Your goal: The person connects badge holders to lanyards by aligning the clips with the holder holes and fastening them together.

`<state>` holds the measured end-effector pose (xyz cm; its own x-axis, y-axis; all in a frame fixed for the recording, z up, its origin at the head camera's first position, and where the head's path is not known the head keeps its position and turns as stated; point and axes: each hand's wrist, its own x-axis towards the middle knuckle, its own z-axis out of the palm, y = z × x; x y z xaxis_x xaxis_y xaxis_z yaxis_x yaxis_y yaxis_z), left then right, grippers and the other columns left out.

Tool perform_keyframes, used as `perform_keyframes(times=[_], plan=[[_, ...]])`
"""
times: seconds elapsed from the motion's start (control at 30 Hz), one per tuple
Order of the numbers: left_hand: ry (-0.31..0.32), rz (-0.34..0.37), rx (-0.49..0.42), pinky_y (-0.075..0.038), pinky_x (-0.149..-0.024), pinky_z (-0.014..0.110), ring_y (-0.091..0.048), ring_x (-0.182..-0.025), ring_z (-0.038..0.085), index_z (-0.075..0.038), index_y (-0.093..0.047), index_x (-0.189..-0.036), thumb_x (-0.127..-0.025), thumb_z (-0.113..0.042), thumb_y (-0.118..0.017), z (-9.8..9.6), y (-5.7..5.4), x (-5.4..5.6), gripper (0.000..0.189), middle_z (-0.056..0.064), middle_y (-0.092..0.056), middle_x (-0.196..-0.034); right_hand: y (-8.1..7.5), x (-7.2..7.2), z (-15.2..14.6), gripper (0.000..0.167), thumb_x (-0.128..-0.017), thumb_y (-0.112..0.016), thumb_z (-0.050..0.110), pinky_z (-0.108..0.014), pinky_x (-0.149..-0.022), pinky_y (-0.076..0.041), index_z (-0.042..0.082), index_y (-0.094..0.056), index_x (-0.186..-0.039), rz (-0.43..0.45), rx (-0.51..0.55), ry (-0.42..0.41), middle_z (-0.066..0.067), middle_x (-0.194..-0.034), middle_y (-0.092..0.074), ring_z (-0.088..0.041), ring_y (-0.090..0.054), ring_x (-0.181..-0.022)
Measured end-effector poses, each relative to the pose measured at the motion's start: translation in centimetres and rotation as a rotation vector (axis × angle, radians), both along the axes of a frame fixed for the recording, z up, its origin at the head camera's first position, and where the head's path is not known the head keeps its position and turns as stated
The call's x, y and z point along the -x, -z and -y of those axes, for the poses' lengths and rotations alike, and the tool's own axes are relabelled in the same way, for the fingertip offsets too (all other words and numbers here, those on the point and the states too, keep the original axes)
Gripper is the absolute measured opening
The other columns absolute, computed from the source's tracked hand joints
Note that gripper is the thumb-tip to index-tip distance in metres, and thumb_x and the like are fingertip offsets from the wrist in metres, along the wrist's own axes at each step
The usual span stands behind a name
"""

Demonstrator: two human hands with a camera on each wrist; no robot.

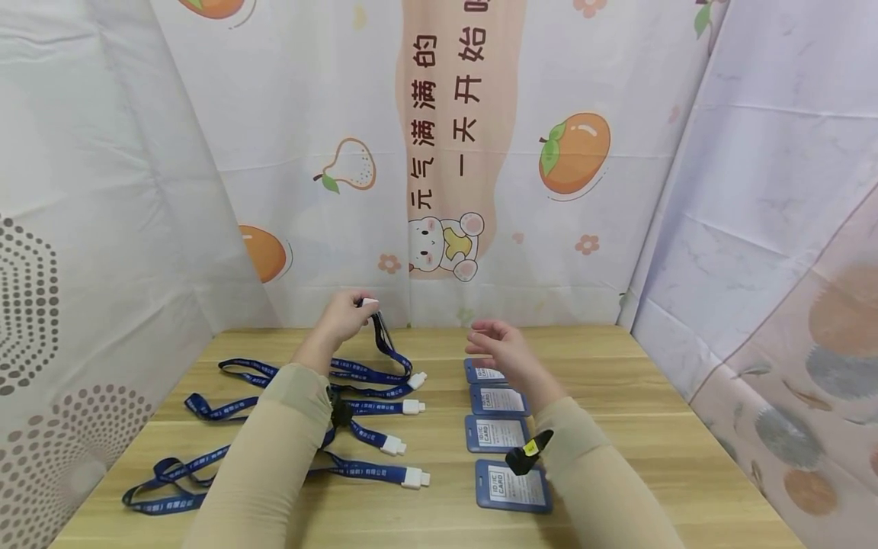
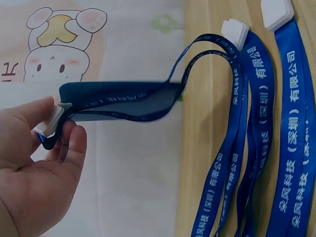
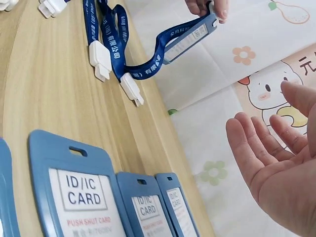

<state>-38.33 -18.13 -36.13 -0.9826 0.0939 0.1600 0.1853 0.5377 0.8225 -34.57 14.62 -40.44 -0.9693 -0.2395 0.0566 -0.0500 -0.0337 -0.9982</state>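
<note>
My left hand point(image 1: 346, 314) is raised over the table's far edge, its thumb and fingers pinching the white clip point(image 2: 49, 121) of a navy blue lanyard. A blue card holder point(image 3: 192, 39) hangs at that clip, and the strap point(image 2: 232, 98) trails down to the tabletop. Above the far end of the card holder row, my right hand point(image 1: 504, 351) is in the air with fingers spread loosely and nothing in them. In the right wrist view its palm shows bare. Under it lies the farthest blue card holder point(image 1: 480, 371), partly covered by the hand.
Several blue lanyards with white clips, such as the nearest one point(image 1: 370, 471), lie across the left of the wooden table point(image 1: 439, 518). A column of card holders, the closest one point(image 1: 514, 488) included, lies on the right. A printed curtain point(image 1: 309, 229) hangs behind the table.
</note>
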Motion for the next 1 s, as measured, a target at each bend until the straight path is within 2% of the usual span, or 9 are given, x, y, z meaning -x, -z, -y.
perform_keyframes(times=[0.13, 0.33, 0.57, 0.83, 1.0], plan=[[0.024, 0.025, 0.016, -0.05, -0.079, 0.04, -0.064, -0.098, 0.034, 0.0, -0.067, -0.121, -0.104, -0.022, -0.059, -0.4, 0.7, 0.1, 0.028, 0.015, -0.065, -0.113, 0.7, 0.1, 0.9, 0.041, -0.1, -0.063, 0.009, -0.062, -0.1, -0.044, -0.004, -0.049, -0.137, 0.03, -0.003, 0.001, -0.026, -0.134, -0.054, -0.044, -0.06, -0.118], [0.057, 0.095, 0.016, -0.051, -0.083, 0.042, -0.064, -0.106, 0.04, 0.002, -0.066, -0.124, -0.103, -0.018, -0.061, -0.7, 1.6, 0.3, 0.029, 0.016, -0.065, -0.115, 1.4, 0.2, 2.1, 0.041, -0.099, -0.066, 0.011, -0.061, -0.098, -0.046, -0.003, -0.052, -0.135, 0.058, -0.033, 0.007, -0.024, -0.131, -0.057, -0.043, -0.061, -0.116], [0.013, 0.109, 0.009, -0.05, -0.078, 0.038, -0.066, -0.101, 0.037, 0.001, -0.065, -0.124, -0.103, -0.013, -0.061, 0.3, 2.5, 0.4, 0.026, 0.02, -0.063, -0.118, 1.7, 0.2, 3.3, 0.045, -0.099, -0.067, 0.014, -0.061, -0.102, -0.043, -0.002, -0.051, -0.137, 0.083, -0.078, -0.012, -0.022, -0.128, -0.058, -0.04, -0.061, -0.117], [-0.005, 0.092, 0.149, -0.053, -0.082, 0.043, -0.066, -0.097, 0.035, 0.005, -0.061, -0.124, -0.099, -0.011, -0.063, 1.8, 3.1, 0.5, 0.03, 0.023, -0.063, -0.12, 2.5, 0.4, 4.3, 0.048, -0.097, -0.071, 0.02, -0.057, -0.099, -0.047, 0.001, -0.053, -0.136, 0.122, -0.184, -0.033, -0.019, -0.131, -0.06, -0.044, -0.055, -0.126], [-0.047, 0.111, 0.268, -0.05, -0.09, 0.049, -0.061, -0.102, 0.035, 0.006, -0.062, -0.119, -0.095, -0.008, -0.065, 2.8, 3.9, 0.6, 0.029, 0.023, -0.063, -0.116, 2.8, 0.4, 5.2, 0.049, -0.095, -0.073, 0.022, -0.054, -0.095, -0.051, 0.001, -0.054, -0.136, 0.103, -0.264, -0.056, -0.018, -0.13, -0.06, -0.041, -0.059, -0.12]])
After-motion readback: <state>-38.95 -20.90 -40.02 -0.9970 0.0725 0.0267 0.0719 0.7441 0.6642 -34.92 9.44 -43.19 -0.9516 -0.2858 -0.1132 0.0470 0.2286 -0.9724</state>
